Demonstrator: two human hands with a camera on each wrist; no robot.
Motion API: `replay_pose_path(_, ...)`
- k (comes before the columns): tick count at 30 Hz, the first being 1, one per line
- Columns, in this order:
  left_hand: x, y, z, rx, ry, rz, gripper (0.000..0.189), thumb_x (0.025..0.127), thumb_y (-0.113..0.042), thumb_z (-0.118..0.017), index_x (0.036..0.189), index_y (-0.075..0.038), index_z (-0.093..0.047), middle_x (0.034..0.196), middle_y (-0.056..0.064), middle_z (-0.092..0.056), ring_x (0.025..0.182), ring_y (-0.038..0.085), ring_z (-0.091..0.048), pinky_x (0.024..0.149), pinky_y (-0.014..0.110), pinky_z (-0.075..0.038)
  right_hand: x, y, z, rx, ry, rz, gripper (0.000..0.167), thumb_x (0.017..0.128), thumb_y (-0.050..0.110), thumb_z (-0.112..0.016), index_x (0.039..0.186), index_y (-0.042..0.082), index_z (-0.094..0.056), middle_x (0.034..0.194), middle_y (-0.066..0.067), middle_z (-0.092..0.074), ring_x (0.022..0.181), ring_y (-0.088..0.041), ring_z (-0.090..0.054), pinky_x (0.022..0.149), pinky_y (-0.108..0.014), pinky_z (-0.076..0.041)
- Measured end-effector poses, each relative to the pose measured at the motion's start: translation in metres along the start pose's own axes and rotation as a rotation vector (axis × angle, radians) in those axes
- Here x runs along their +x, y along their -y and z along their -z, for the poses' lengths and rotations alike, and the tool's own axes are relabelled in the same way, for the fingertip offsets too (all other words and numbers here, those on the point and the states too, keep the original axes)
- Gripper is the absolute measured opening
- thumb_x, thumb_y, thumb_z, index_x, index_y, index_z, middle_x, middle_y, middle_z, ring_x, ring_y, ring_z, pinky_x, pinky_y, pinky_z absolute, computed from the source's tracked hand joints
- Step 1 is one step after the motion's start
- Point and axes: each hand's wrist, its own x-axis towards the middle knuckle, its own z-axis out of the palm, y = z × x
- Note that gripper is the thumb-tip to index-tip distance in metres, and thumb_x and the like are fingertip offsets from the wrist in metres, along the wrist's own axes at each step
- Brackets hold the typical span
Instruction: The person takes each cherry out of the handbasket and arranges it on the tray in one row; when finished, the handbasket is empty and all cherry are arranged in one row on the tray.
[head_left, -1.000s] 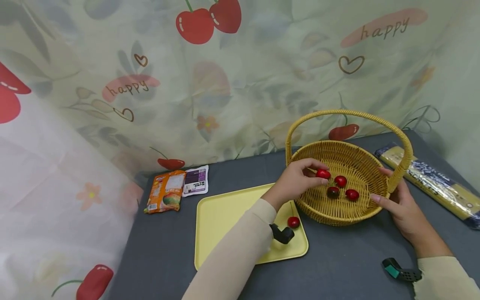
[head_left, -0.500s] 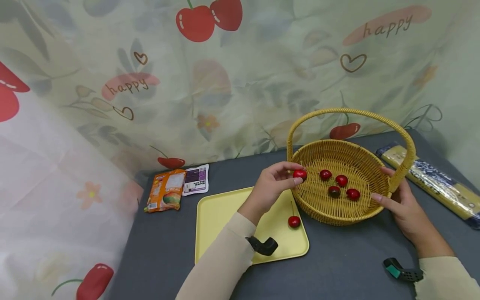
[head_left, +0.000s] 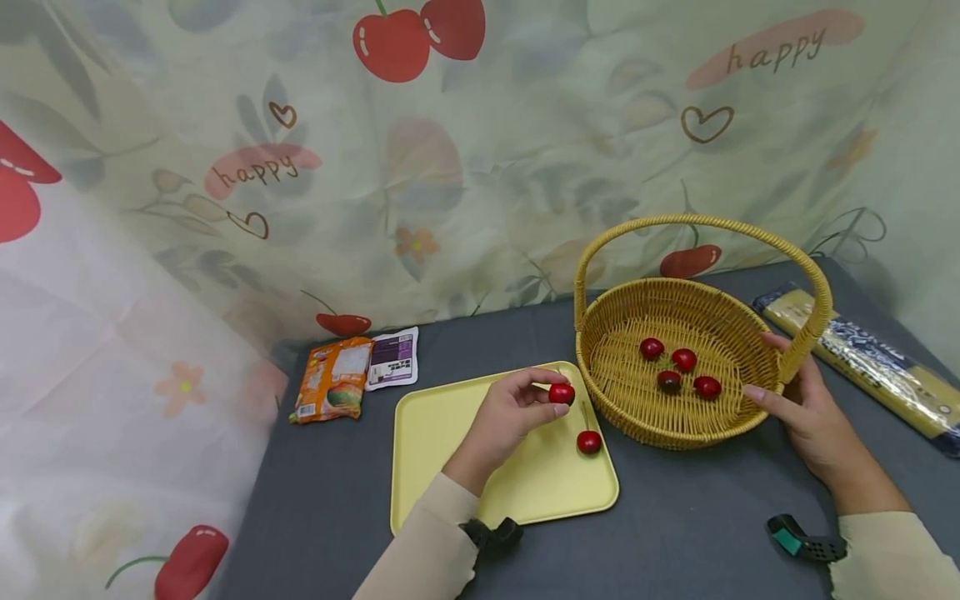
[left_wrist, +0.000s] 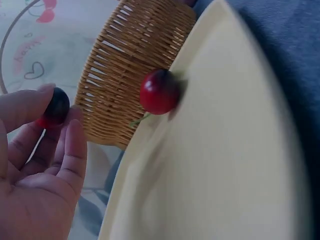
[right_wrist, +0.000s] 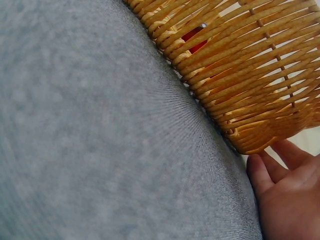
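Note:
My left hand [head_left: 502, 421] pinches a red cherry [head_left: 562, 394] between thumb and fingers, over the right part of the yellow tray [head_left: 442, 417]. In the left wrist view, this held cherry [left_wrist: 56, 107] shows a dark side. A second cherry [head_left: 588, 442], stem attached, lies on the tray near its right edge. Beside the tray stands a woven basket [head_left: 678, 435] with a tall arched handle. Several cherries [head_left: 684, 360] lie together on the basket's floor. My right hand [head_left: 813, 421] holds the basket's right rim at the foot of the handle, thumb at the inner side.
An orange snack packet [head_left: 333, 383] and a small white-and-purple packet [head_left: 393, 359] lie at the table's back left. Right of the basket is a long gold-and-blue package [head_left: 870, 367]. A printed curtain [head_left: 487, 183] hangs right behind the grey table [head_left: 675, 517].
My left hand has come out of the basket with a cherry, moving left and down until over the tray. The right hand stays at the basket rim.

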Motion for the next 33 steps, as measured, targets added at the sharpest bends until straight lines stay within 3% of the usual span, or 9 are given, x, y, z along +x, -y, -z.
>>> replay_pose_path(6,-0.015,0.019,-0.002,0.129,-0.036,0.022,0.032,0.093,0.001,-0.086,0.123,-0.007,-0.079,0.11,0.008,-0.077,0.089,0.018,-0.069,0.075,0.025,-0.057,0.0,0.0,-0.001,0.011,0.001,0.003,0.074,0.105,-0.014,-0.053,0.17,0.011,-0.027,0.152,-0.008,-0.046,0.132,-0.012,-0.055,0.097,-0.016,-0.048)
replay_pose_path(12,-0.023,0.038,-0.002,0.274,-0.04,0.001,0.028,0.092,-0.001,-0.088,0.117,-0.008,-0.08,0.105,0.002,-0.076,0.088,0.017,-0.069,0.077,0.026,-0.056,0.001,0.001,-0.002,0.013,-0.005,0.013,0.074,0.105,-0.015,-0.054,0.169,0.011,-0.028,0.151,-0.008,-0.047,0.131,-0.011,-0.056,0.096,-0.016,-0.049)
replay_pose_path(20,-0.028,0.047,-0.003,0.458,-0.014,-0.027,0.025,0.091,-0.012,-0.093,0.113,-0.015,-0.081,0.1,-0.011,-0.074,0.082,0.009,-0.065,0.075,0.026,-0.055,-0.001,0.0,0.0,0.006,-0.006,0.006,0.074,0.105,-0.014,-0.054,0.169,0.012,-0.028,0.151,-0.007,-0.047,0.132,-0.011,-0.056,0.096,-0.016,-0.049)
replay_pose_path(33,-0.029,0.047,-0.002,0.518,-0.022,-0.076,0.031,0.088,-0.017,-0.096,0.114,-0.014,-0.08,0.104,-0.011,-0.072,0.089,0.011,-0.066,0.078,0.028,-0.055,0.001,0.002,-0.002,0.024,-0.003,0.006,0.074,0.105,-0.014,-0.054,0.17,0.011,-0.028,0.152,-0.008,-0.046,0.131,-0.012,-0.057,0.095,-0.017,-0.051)
